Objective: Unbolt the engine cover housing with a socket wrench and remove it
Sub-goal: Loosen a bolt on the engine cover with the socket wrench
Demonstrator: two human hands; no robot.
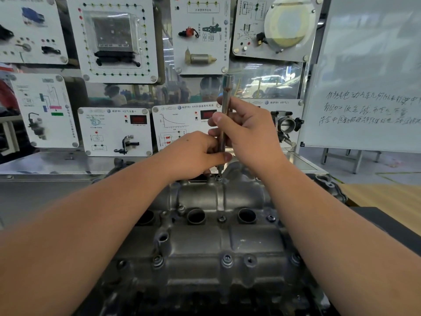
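Two hands share one tool: your right hand (246, 131) curls around the upper shaft of the socket wrench (224, 124), which stands nearly upright, while your left hand (193, 153) pinches its lower end just above the tip. That tip sits on a bolt (218, 178) at the far edge of the engine cover housing (205, 242), directly below your fingers. You look to be loosening this far bolt; next, keep the shaft square on the head and turn. Nearer you than your hands, several bolts (227, 260) still sit in the housing, so lifting it off seems a long way off. Beyond your hands stand training display panels (115, 131), and to your right a whiteboard (364, 87) with handwriting.
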